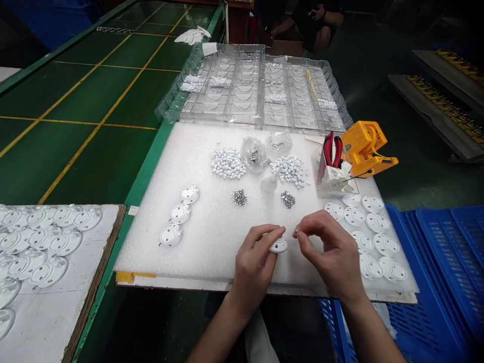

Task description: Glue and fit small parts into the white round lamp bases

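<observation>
My left hand [254, 262] is closed on a small white round disc [279, 246], held just above the white foam sheet [204, 237]. My right hand [333, 252] pinches a tiny metal piece [297, 232] between thumb and forefinger, right beside the disc. Three white discs [180, 213] lie in a slanted row to the left. Several more white discs [368, 237] lie in rows to the right. Ahead of my hands sit two small heaps of metal bits [239, 197] and two bigger heaps of white parts [228, 163].
Clear plastic compartment trays [257, 85] stand at the back. A yellow tool [365, 146] and red-handled pliers [333, 150] in a clear box sit at right. Blue crates [434, 262] are at lower right. A board of white discs [41, 237] lies left on the green bench. A person sits far back.
</observation>
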`<state>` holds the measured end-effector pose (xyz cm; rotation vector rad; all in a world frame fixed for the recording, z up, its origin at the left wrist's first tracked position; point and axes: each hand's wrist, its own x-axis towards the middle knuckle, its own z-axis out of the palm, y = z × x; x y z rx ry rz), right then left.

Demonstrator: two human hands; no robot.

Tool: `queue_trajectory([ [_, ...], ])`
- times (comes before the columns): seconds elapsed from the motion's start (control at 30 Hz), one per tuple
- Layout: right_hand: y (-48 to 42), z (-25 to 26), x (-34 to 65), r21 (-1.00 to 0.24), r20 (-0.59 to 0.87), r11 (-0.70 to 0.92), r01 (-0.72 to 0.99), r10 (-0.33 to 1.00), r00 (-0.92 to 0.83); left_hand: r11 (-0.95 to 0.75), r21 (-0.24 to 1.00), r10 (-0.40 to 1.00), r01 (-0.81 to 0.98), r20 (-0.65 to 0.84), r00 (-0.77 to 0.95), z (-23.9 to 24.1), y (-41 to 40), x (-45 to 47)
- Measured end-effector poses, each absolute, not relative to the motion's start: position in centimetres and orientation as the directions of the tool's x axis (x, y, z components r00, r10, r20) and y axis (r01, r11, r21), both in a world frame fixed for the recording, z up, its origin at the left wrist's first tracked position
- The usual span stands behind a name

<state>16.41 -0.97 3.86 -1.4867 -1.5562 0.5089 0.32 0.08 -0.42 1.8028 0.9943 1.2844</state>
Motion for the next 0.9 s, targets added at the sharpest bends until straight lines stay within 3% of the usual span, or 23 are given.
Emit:
queue_trajectory([
  [0.2,-2.5,4.2,16.5,-0.755,0.305,0.239,0.611,0.952,0.005,-0.39,0.914,0.919,0.109,0.381,0.101,-0.3,-0.1,0.6],
  [0.9,-2.1,4.3,16.2,-0.663,0.32,0.292,0.689,0.943,-0.092,-0.479,0.864,0.877,0.152,0.466,0.118,-0.3,0.0,0.7],
])
